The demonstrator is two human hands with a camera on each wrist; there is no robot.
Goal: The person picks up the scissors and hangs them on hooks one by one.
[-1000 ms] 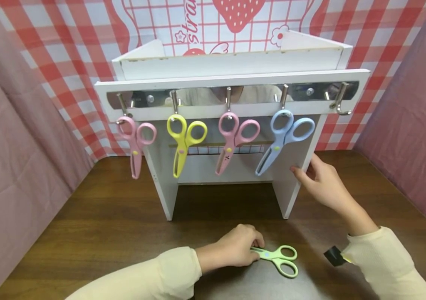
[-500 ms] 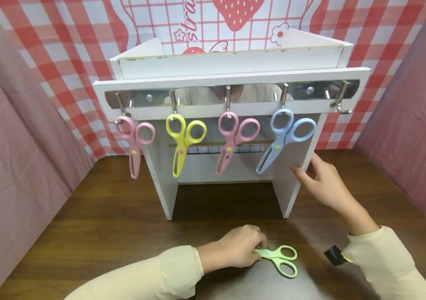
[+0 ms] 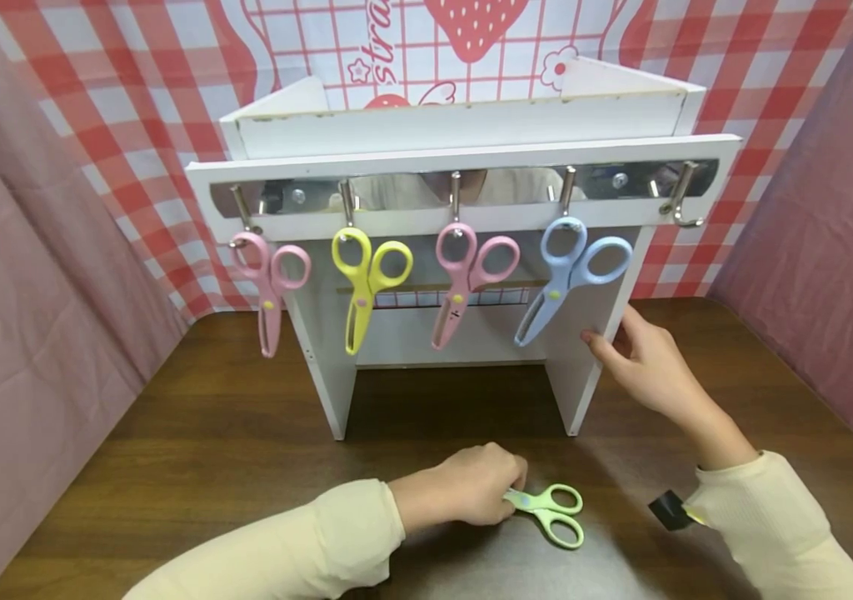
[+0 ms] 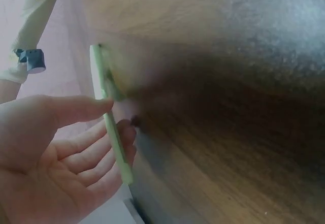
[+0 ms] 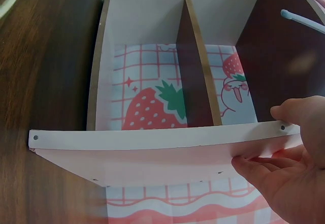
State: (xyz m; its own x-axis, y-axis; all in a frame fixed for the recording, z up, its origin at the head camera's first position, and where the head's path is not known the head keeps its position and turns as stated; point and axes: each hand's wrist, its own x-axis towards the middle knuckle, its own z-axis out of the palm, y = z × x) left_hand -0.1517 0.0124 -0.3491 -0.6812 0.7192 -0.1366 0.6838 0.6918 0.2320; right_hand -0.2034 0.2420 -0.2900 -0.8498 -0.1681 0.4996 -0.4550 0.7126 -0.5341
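Observation:
My left hand [image 3: 481, 485] pinches a pair of green scissors [image 3: 546, 502] near the blade end, low over the table in front of the rack. The handle loops point right. In the left wrist view the green scissors [image 4: 116, 140] stand edge-on between thumb and fingers. My right hand [image 3: 647, 362] grips the right side panel of a white hook rack [image 3: 464, 125]; in the right wrist view its thumb lies on one face and its fingers on the other. Blue scissors [image 3: 561, 277], pink scissors [image 3: 460, 279], yellow scissors [image 3: 364, 283] and more pink scissors [image 3: 270, 292] hang from hooks by one loop each.
At the right end, a metal hook [image 3: 683, 196] carries nothing. The rack stands on a dark wooden table [image 3: 202, 433]. Behind it hangs a red-checked strawberry cloth [image 3: 771, 100], with pink curtains [image 3: 37, 292] at both sides.
My left hand has shifted slightly left with the green scissors, and their handles sit a little farther from me. My right hand stays on the side panel.

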